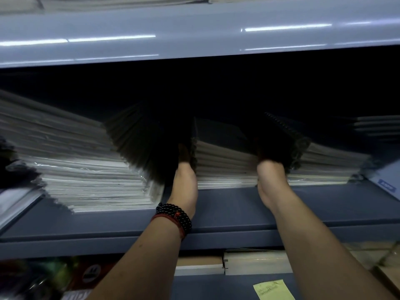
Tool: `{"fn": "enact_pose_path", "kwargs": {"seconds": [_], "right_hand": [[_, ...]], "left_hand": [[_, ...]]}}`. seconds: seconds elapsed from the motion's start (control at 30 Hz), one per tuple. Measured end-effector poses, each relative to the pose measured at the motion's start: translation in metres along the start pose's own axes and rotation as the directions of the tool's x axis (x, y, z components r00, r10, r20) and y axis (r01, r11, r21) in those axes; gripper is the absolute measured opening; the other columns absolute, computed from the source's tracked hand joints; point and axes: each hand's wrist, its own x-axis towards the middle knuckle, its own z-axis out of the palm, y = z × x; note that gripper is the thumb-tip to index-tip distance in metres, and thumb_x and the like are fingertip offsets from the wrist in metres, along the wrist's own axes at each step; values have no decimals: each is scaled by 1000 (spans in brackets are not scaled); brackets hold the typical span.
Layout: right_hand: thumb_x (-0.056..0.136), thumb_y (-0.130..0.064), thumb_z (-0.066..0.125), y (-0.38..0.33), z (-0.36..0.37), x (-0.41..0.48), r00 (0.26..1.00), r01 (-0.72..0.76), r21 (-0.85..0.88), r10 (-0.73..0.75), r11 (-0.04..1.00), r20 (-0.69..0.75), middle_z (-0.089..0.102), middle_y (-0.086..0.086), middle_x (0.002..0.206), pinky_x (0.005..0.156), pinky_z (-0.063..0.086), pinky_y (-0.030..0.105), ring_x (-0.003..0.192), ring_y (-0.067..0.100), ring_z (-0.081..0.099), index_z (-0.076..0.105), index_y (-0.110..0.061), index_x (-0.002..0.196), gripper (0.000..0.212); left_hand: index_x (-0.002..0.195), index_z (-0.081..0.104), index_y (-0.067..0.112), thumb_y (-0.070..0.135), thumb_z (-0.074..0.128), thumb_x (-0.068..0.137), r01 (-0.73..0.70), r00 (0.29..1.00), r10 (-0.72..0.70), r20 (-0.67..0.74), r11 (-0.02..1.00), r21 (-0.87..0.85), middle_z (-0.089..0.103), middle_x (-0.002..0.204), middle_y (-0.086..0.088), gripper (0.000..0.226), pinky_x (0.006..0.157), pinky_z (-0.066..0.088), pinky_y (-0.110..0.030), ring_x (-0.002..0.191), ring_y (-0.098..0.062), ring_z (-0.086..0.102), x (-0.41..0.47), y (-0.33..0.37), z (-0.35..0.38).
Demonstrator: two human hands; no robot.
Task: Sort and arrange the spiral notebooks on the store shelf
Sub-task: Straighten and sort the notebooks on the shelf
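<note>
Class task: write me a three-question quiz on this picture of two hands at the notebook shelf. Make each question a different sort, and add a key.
1. True or false: the bead bracelet is worn on the left arm.
2. The yellow note is: A) above the top shelf; B) lower than the shelf that holds the notebooks; C) on a chair.
3. Fill in: the middle stack of notebooks lies ____ the left hand and the right hand.
Key: 1 true; 2 B; 3 between.

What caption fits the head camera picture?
Left hand and right hand reach among stacked spiral notebooks on a blue shelf.
</note>
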Motion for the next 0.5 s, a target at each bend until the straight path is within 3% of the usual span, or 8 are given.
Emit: {"fn": "enact_pose_path", "kwargs": {"seconds": [0.2,0.3,0.37,0.5], "right_hand": [[100,-52,48,-4,1,-5,1000,-8,-45,7,999,-23,33,-3,159,101,21,21,144,17,31,25,-22,157,69],[99,-54,48,-3,0,-6,999,-23,-78,21,997,-26,34,2,159,100,21,22,144,21,31,28,-17,156,71],[98,-53,49,-2,-1,-6,998,-51,-99,48,994,-33,36,5,158,103,23,24,144,24,33,31,-12,155,72],[100,-49,49,-2,-2,-7,999,-49,-147,45,988,-26,37,5,158,99,23,20,143,23,33,33,-12,154,68]], "left_hand": [[158,18,38,68,21,99,-32,999,32,26,999,22,23,161,18,66,116,12,-25,143,1,21,-2,-2,1],[157,14,46,78,22,94,-142,990,143,0,984,104,17,159,28,71,123,10,-28,147,4,17,-2,-6,0],[156,15,49,75,20,96,-220,975,221,9,961,167,16,153,35,65,122,9,-25,145,8,15,-3,-6,2],[152,16,52,63,19,103,-236,971,239,11,951,198,18,148,34,51,124,9,-27,144,7,15,-1,-8,1]]}}
